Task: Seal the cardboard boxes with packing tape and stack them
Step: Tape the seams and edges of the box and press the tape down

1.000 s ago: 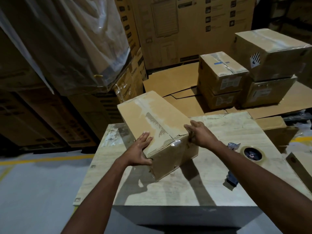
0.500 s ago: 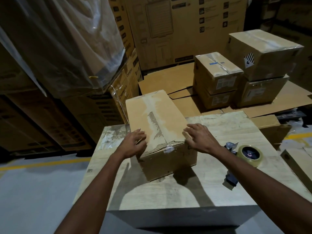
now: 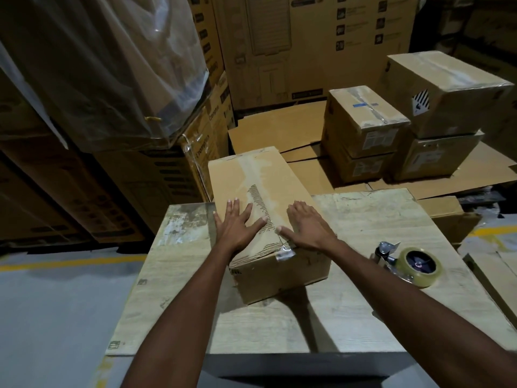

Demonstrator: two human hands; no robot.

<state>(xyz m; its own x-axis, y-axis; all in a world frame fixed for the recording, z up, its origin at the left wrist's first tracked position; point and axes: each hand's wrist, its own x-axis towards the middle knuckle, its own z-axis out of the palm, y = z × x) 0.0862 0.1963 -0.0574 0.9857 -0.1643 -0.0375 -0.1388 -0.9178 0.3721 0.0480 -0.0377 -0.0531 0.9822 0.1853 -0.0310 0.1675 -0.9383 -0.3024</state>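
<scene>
A long cardboard box (image 3: 251, 175) lies flat on the pale worktable (image 3: 349, 312), its top flaps meeting along a seam with old tape residue. My left hand (image 3: 237, 222) presses flat on the left flap, fingers spread. My right hand (image 3: 307, 228) presses flat on the right flap near the front edge, where a scrap of clear tape sticks. A tape dispenser with a clear roll (image 3: 414, 266) rests on the table to the right, apart from both hands.
Taped boxes stand in two stacks (image 3: 366, 127) (image 3: 444, 88) on flattened cardboard behind the table. Large printed cartons (image 3: 307, 46) form the back wall. A plastic-wrapped pallet load (image 3: 98, 65) looms at the left. Grey floor with a yellow line (image 3: 70, 264) lies left.
The box was tilted and held at its near end; it has been set down flat on the table. Both hands moved onto its top and flattened out.
</scene>
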